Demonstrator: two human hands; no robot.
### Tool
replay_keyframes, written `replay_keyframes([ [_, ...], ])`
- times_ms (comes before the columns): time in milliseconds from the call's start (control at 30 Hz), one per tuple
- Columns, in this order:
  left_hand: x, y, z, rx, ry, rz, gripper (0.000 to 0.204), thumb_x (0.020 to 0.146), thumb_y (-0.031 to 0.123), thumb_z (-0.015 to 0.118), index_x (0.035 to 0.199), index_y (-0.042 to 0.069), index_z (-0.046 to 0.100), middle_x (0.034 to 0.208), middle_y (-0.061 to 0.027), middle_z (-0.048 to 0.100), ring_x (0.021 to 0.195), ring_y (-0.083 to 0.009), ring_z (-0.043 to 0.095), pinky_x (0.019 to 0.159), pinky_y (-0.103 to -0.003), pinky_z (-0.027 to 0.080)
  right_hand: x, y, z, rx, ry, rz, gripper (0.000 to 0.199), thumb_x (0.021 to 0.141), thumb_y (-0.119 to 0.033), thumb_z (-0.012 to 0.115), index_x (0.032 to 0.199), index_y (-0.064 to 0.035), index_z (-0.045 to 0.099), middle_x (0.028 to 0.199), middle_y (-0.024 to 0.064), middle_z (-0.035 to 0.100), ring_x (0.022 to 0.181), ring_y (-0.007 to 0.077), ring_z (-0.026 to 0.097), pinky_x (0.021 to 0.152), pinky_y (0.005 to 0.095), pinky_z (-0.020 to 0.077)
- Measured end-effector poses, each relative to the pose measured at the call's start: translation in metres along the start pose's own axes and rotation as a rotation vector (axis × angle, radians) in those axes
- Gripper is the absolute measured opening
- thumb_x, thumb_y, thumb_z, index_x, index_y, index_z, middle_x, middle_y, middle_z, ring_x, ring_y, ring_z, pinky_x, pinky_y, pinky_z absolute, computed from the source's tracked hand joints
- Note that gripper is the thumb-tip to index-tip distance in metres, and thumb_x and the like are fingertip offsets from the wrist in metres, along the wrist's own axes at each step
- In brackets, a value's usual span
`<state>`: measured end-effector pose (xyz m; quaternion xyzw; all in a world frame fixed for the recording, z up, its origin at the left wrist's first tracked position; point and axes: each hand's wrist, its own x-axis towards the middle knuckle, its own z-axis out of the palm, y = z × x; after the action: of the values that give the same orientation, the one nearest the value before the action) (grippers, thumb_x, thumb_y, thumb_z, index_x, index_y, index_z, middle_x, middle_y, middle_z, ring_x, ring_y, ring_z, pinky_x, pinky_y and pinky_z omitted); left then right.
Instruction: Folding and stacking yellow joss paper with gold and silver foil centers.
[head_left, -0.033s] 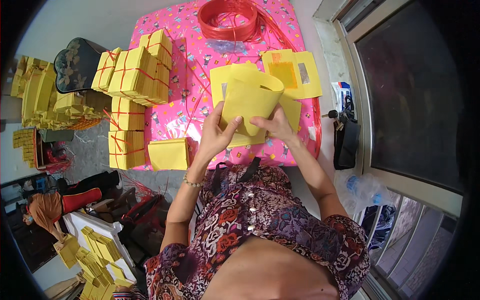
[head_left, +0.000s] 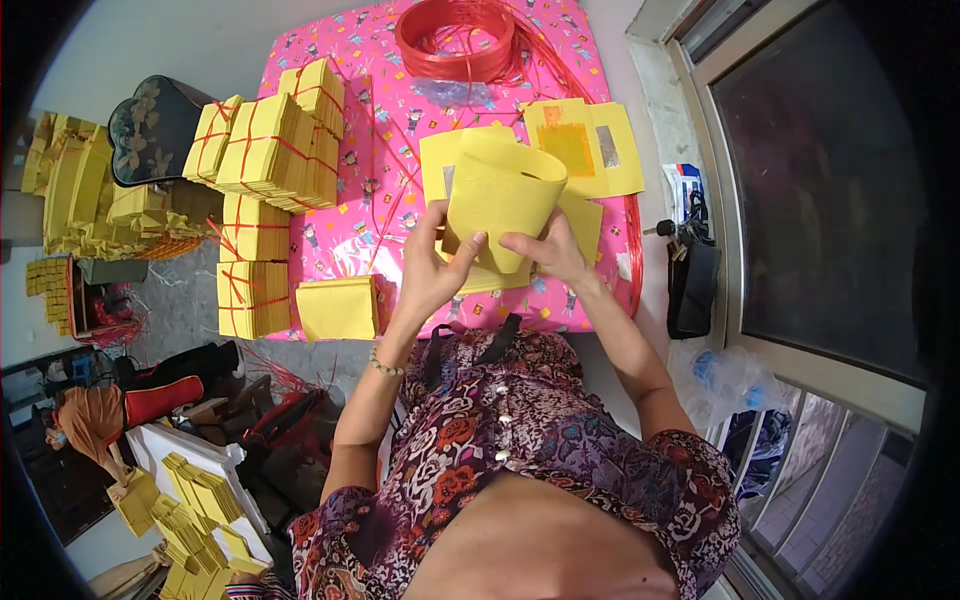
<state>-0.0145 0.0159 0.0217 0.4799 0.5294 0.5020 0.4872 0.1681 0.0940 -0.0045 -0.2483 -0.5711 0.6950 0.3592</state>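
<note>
Both my hands hold a curled yellow sheet of paper [head_left: 503, 205] over the pink table. My left hand [head_left: 436, 258] grips its left side, thumb pressed on the near face. On the lower right side, my right hand [head_left: 553, 247] pinches it, thumb pointing inward. The sheet bends round into a loop open at the top, its far part folded back. Beneath it lie more yellow sheets [head_left: 433, 150], partly hidden by the held one. To the right rest yellow pieces with an orange patch [head_left: 565, 150] and a cut-out window.
Bundles of yellow paper tied with red string [head_left: 265, 150] are stacked at the table's left. An untied yellow stack [head_left: 337, 308] lies at the near left edge. A red strapping coil [head_left: 455, 45] sits at the back of the pink tablecloth [head_left: 345, 235]. Another person works at lower left.
The held sheet's curl has changed shape slightly, its upper edge dropping a little and its loop opening wider. My hands have barely moved.
</note>
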Motion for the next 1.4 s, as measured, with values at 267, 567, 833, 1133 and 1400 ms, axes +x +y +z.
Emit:
replay_keyframes([
  [267,0.004,0.008,0.003,-0.033,0.068,0.119,0.061,0.080,0.012,0.071,0.130,0.001,0.039,0.116,-0.0115,0.055,0.103,-0.0193,0.056,0.086,-0.033,0.047,-0.011,-0.011,0.013,0.063,0.092,0.053,0.057,0.079,-0.019,0.073,0.126,0.0005,0.045,0.116,0.0103,0.058,0.107,0.0169,0.056,0.090,0.0328,0.0465],
  [567,0.017,0.009,0.000,-0.337,-0.091,-0.207,0.044,0.094,0.013,0.052,0.134,-0.001,0.038,0.123,-0.0102,0.055,0.110,-0.0151,0.054,0.093,-0.029,0.043,-0.006,-0.021,0.015,0.099,0.176,0.221,0.047,0.086,-0.019,0.065,0.124,0.0023,0.047,0.113,0.0110,0.060,0.099,0.0148,0.059,0.083,0.0286,0.0499],
  [833,0.019,0.007,0.004,-0.465,-0.091,-0.317,0.048,0.095,0.010,0.049,0.138,-0.001,0.032,0.130,-0.0130,0.050,0.116,-0.0172,0.051,0.096,-0.030,0.041,-0.007,-0.017,0.013,0.135,0.201,0.263,0.046,0.088,-0.017,0.064,0.125,0.0031,0.047,0.113,0.0110,0.060,0.099,0.0150,0.060,0.083,0.0287,0.0504],
  [1133,0.019,0.005,0.005,-0.431,-0.090,-0.207,0.048,0.093,0.008,0.051,0.136,-0.001,0.032,0.130,-0.0127,0.049,0.118,-0.0173,0.049,0.098,-0.030,0.040,-0.005,-0.019,0.013,0.088,0.158,0.199,0.047,0.086,-0.012,0.066,0.125,0.0019,0.043,0.112,0.0103,0.059,0.099,0.0149,0.060,0.083,0.0294,0.0508],
  [1400,0.006,0.011,0.025,-0.343,0.041,-0.092,0.053,0.095,0.007,0.046,0.143,0.001,0.023,0.132,-0.0122,0.046,0.119,-0.0174,0.047,0.097,-0.031,0.039,-0.014,-0.022,0.020,-0.160,0.186,0.019,0.051,0.084,-0.007,0.066,0.128,0.0005,0.042,0.116,0.0092,0.056,0.106,0.0152,0.055,0.089,0.0304,0.0473],
])
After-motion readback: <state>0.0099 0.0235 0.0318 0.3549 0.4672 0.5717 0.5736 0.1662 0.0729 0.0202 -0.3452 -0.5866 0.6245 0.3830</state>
